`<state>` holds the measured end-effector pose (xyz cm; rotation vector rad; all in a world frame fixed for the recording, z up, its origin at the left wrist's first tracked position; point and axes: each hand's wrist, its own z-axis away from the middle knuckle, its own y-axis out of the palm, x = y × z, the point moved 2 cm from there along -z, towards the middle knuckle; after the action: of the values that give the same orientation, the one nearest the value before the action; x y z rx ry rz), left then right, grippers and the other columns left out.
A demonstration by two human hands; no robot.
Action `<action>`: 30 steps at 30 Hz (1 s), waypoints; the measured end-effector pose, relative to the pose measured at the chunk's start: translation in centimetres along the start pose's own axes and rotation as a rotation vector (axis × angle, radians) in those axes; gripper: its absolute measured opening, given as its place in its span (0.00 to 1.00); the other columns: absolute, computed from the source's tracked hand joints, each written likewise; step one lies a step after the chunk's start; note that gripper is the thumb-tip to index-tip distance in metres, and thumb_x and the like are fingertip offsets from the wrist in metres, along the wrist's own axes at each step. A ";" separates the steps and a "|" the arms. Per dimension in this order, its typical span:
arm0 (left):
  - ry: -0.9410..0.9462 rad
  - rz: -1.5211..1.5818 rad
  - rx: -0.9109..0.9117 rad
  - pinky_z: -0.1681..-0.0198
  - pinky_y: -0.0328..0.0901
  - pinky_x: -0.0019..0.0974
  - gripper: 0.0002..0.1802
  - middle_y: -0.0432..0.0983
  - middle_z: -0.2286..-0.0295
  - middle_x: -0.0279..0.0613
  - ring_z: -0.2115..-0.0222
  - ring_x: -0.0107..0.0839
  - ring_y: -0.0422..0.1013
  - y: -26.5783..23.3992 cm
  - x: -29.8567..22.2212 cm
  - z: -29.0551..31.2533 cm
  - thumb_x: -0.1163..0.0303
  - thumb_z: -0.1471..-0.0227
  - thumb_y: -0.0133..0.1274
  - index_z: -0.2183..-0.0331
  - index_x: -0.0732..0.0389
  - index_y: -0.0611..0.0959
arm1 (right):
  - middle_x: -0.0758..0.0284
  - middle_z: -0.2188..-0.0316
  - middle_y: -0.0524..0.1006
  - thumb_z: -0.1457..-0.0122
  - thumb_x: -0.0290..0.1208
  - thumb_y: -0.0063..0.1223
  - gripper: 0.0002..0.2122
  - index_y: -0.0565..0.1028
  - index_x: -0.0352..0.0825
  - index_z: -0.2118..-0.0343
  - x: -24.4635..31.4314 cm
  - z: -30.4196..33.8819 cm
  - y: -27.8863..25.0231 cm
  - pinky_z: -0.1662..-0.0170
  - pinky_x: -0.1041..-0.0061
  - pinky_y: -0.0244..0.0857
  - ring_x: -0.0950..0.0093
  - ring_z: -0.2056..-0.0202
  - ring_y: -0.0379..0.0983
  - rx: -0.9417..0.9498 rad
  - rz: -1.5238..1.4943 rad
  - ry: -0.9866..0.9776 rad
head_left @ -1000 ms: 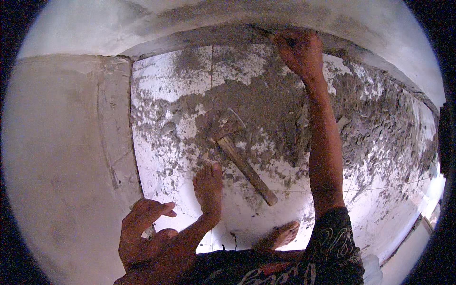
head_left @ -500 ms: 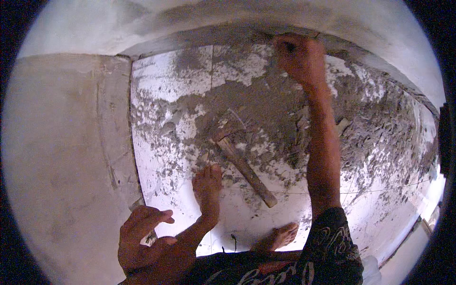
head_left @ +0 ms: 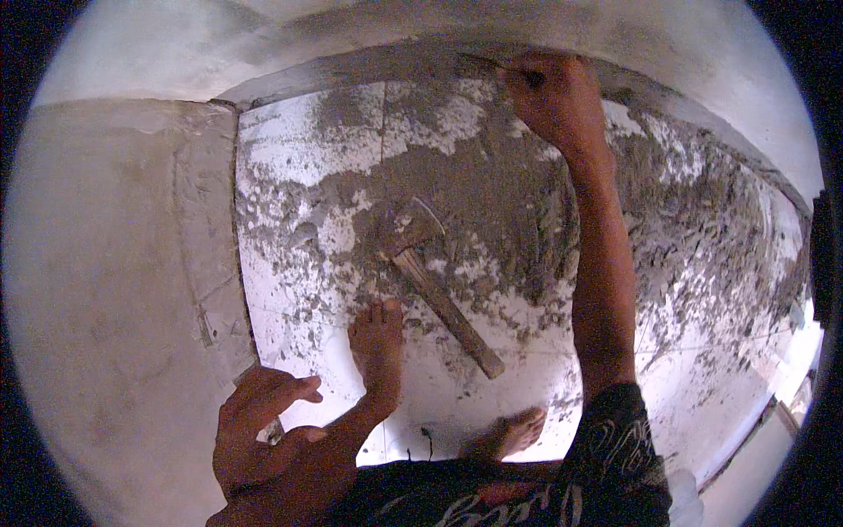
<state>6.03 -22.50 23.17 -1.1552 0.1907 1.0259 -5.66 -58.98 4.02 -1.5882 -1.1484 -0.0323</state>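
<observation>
At the foot of the far wall, my right hand (head_left: 559, 101) is closed around the dark handle of a trowel (head_left: 479, 61). The trowel's thin blade shows edge-on, pointing left along the grey mortar band where wall and floor meet. My left hand (head_left: 263, 430) is at the lower left, fingers curved and apart, with nothing held that I can see. It is near the left wall's lower edge. Between my hands a hatchet (head_left: 452, 312) with a worn wooden handle lies on the floor, its head among the crumbs of mortar.
Grey mortar debris (head_left: 474, 189) covers much of the white tiled floor (head_left: 299, 145). A plastered wall (head_left: 105, 263) rises on the left and another curves across the far side. My left bare foot (head_left: 378, 338) and right bare foot (head_left: 518, 432) are on the tiles.
My right hand has shifted slightly up and to the left along the wall base, and the trowel blade now shows more clearly. My left hand keeps nearly the same pose.
</observation>
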 end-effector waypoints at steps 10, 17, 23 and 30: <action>-0.071 -0.017 -0.055 0.59 0.65 0.41 0.27 0.79 0.68 0.45 0.66 0.40 0.73 0.2 0.2 0.6 0.65 0.62 0.65 0.57 0.62 0.79 | 0.55 0.76 0.78 0.50 0.36 0.55 0.08 0.81 0.39 0.71 0.2 0.6 1.3 0.66 0.62 0.71 0.53 0.73 0.75 -0.021 0.048 0.017; -0.101 0.044 0.060 0.60 0.65 0.41 0.27 0.79 0.68 0.45 0.67 0.40 0.74 0.0 0.1 0.5 0.63 0.60 0.64 0.56 0.62 0.79 | 0.57 0.77 0.78 0.50 0.36 0.56 0.08 0.82 0.41 0.70 0.1 0.8 1.5 0.67 0.62 0.71 0.56 0.75 0.76 -0.044 0.098 -0.104; 0.014 -0.024 0.052 0.60 0.66 0.41 0.28 0.79 0.69 0.45 0.67 0.41 0.74 -0.7 -0.1 1.0 0.66 0.63 0.64 0.56 0.62 0.79 | 0.58 0.79 0.78 0.51 0.39 0.57 0.10 0.82 0.42 0.69 1.1 0.0 2.2 0.66 0.63 0.71 0.56 0.76 0.76 0.069 0.013 -0.037; -0.052 -0.031 -0.014 0.63 0.66 0.38 0.25 0.78 0.69 0.46 0.68 0.39 0.74 0.3 -0.9 1.3 0.69 0.62 0.61 0.57 0.62 0.78 | 0.58 0.74 0.79 0.56 0.41 0.59 0.12 0.82 0.44 0.69 1.2 -0.4 6.3 0.63 0.61 0.72 0.56 0.73 0.76 0.069 0.002 -0.033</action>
<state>4.89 -21.94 24.07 -1.1399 0.1241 1.0299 -0.62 -57.93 0.23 -1.5343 -1.1612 0.0346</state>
